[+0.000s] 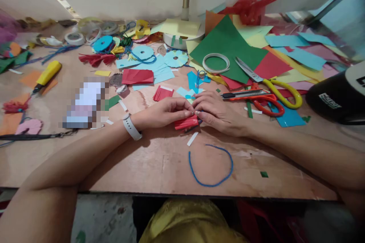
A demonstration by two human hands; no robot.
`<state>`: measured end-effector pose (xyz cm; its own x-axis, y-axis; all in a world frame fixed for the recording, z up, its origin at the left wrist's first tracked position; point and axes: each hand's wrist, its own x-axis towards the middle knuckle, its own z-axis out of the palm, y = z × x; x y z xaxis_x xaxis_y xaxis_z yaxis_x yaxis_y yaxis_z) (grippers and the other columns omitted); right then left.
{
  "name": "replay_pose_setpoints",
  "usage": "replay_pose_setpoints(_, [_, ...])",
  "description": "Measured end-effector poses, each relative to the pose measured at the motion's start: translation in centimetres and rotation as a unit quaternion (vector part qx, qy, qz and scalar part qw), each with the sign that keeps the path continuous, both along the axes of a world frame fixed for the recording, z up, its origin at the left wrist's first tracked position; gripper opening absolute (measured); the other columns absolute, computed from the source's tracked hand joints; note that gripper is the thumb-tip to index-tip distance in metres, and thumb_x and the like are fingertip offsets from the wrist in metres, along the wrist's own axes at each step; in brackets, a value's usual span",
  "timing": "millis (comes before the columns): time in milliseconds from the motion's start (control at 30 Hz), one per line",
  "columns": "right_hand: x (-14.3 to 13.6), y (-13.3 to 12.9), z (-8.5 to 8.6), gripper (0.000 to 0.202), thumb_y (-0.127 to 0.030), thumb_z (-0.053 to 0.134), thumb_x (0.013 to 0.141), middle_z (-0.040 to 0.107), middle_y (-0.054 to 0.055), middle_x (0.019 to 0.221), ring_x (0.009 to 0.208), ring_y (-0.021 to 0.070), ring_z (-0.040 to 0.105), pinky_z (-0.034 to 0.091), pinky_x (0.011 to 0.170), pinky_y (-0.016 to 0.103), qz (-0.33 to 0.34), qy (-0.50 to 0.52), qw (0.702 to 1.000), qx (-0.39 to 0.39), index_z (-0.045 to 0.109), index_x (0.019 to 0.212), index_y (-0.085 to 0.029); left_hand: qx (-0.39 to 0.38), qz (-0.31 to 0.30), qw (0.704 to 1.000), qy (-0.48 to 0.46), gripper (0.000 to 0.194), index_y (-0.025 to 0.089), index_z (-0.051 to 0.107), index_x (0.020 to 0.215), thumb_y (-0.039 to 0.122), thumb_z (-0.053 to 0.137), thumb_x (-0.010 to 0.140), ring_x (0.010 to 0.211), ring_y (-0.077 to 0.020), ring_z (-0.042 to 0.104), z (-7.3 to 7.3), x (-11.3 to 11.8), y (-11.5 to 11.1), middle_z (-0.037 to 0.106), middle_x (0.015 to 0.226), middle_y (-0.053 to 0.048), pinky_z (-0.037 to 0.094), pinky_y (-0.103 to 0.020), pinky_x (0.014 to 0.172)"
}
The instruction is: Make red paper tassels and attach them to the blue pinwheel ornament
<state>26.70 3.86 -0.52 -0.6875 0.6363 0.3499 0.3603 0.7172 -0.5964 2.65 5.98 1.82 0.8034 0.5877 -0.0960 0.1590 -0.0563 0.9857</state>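
Observation:
Both hands meet over a small piece of red fringed paper near the middle of the table. My left hand, with a white band on the wrist, pinches its upper edge between thumb and fingers. From the other side my right hand grips the same paper, thumb pressed at its right end. A bit of dark blue string shows under the right thumb, partly hidden. Just below lie a white paper strip and a curved blue string. Another red fringed paper rests behind my left hand.
Yellow-handled scissors, orange-handled scissors and a box cutter lie right of my hands. A tape roll sits on green paper. A blurred phone is at left, a black container at right, a fan behind.

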Motion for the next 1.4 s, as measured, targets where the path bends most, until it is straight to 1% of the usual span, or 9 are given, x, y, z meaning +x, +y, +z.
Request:
replay_pose_setpoints(100, [-0.1, 0.2, 0.2, 0.027, -0.039, 0.038, 0.106, 0.063, 0.009, 0.102, 0.105, 0.0258, 0.053, 0.04, 0.099, 0.048, 0.041, -0.026, 0.998, -0.029, 0.058, 0.099, -0.022, 0.004, -0.006, 1.0, 0.009, 0.023, 0.012, 0.066, 0.101, 0.034, 0.066, 0.095, 0.083, -0.0128, 0.065, 0.2, 0.1, -0.1, 0.07, 0.094, -0.005, 0.051, -0.024, 0.076])
replay_pose_setpoints(233, [-0.2, 0.1, 0.4, 0.026, -0.035, 0.036, 0.106, 0.061, 0.008, 0.094, 0.095, 0.0242, 0.05, 0.04, 0.095, 0.046, 0.056, -0.033, 0.998, -0.017, 0.054, 0.093, -0.022, -0.012, -0.015, 1.0, 0.005, 0.024, 0.013, 0.063, 0.099, 0.037, 0.066, 0.095, 0.081, -0.0135, 0.067, -0.1, 0.0, -0.1, 0.071, 0.092, -0.006, 0.051, -0.024, 0.073])
replay_pose_setpoints(433, [0.0, 0.0, 0.2, 0.023, -0.028, 0.036, 0.106, 0.06, 0.007, 0.093, 0.095, 0.0234, 0.051, 0.039, 0.094, 0.044, 0.073, -0.031, 0.997, -0.013, 0.053, 0.092, -0.023, 0.017, -0.03, 0.999, -0.002, 0.023, 0.016, 0.054, 0.108, 0.033, 0.064, 0.097, 0.065, -0.0089, 0.057, -0.6, -0.3, 0.1, 0.064, 0.077, 0.001, 0.043, -0.02, 0.061])
replay_pose_setpoints(633, [0.0, -0.1, 0.0, 0.023, -0.029, 0.035, 0.106, 0.061, 0.008, 0.098, 0.098, 0.0243, 0.052, 0.041, 0.093, 0.044, 0.075, -0.028, 0.996, -0.032, 0.054, 0.095, -0.023, 0.017, -0.049, 0.999, -0.014, 0.023, 0.018, 0.052, 0.109, 0.032, 0.066, 0.096, 0.065, -0.0089, 0.056, -0.5, -0.4, 0.2, 0.065, 0.078, 0.001, 0.042, -0.019, 0.06])
replay_pose_setpoints(800, [-0.1, -0.2, -0.4, 0.023, -0.03, 0.036, 0.106, 0.062, 0.01, 0.099, 0.1, 0.0254, 0.055, 0.043, 0.092, 0.044, 0.068, -0.006, 0.997, -0.027, 0.056, 0.098, -0.023, 0.014, -0.057, 0.998, -0.019, 0.021, 0.018, 0.051, 0.111, 0.027, 0.064, 0.097, 0.067, -0.008, 0.056, -0.3, -0.4, 0.2, 0.066, 0.081, 0.0, 0.044, -0.018, 0.063])
replay_pose_setpoints(933, [0.0, -0.2, -0.4, 0.02, -0.028, 0.036, 0.105, 0.061, 0.01, 0.099, 0.097, 0.0247, 0.056, 0.046, 0.09, 0.043, 0.064, -0.004, 0.998, -0.027, 0.054, 0.098, -0.022, -0.005, -0.044, 0.999, -0.011, 0.027, 0.018, 0.051, 0.113, 0.028, 0.068, 0.095, 0.07, -0.0088, 0.06, 0.0, -0.4, 0.1, 0.069, 0.085, -0.001, 0.045, -0.019, 0.063])
replay_pose_setpoints(1100, [0.0, -0.2, -0.2, 0.019, -0.028, 0.037, 0.105, 0.059, 0.009, 0.096, 0.094, 0.0235, 0.056, 0.046, 0.089, 0.043, 0.047, 0.02, 0.998, -0.033, 0.053, 0.097, -0.023, -0.076, 0.007, 0.997, -0.003, 0.04, 0.018, 0.057, 0.115, 0.036, 0.077, 0.087, 0.076, -0.0149, 0.07, 0.4, -0.4, 0.0, 0.075, 0.093, -0.007, 0.052, -0.025, 0.066])
replay_pose_setpoints(1267, [-0.1, -0.3, -0.3, 0.02, -0.03, 0.036, 0.104, 0.059, 0.009, 0.094, 0.091, 0.0241, 0.055, 0.046, 0.087, 0.043, 0.023, 0.016, 0.999, -0.026, 0.054, 0.097, -0.022, -0.066, 0.048, 0.997, 0.002, 0.032, 0.013, 0.066, 0.098, 0.038, 0.08, 0.085, 0.087, -0.0176, 0.072, 0.1, -0.3, 0.2, 0.076, 0.098, -0.01, 0.056, -0.029, 0.077])
replay_pose_setpoints(1400, [-0.2, -0.3, -0.2, 0.023, -0.032, 0.037, 0.104, 0.06, 0.01, 0.093, 0.091, 0.0253, 0.055, 0.044, 0.087, 0.043, -0.001, 0.005, 0.999, -0.036, 0.055, 0.093, -0.022, -0.068, 0.044, 0.997, 0.009, 0.029, 0.012, 0.066, 0.098, 0.035, 0.079, 0.086, 0.085, -0.0151, 0.072, -0.3, -0.3, 0.5, 0.076, 0.096, -0.009, 0.055, -0.026, 0.075])
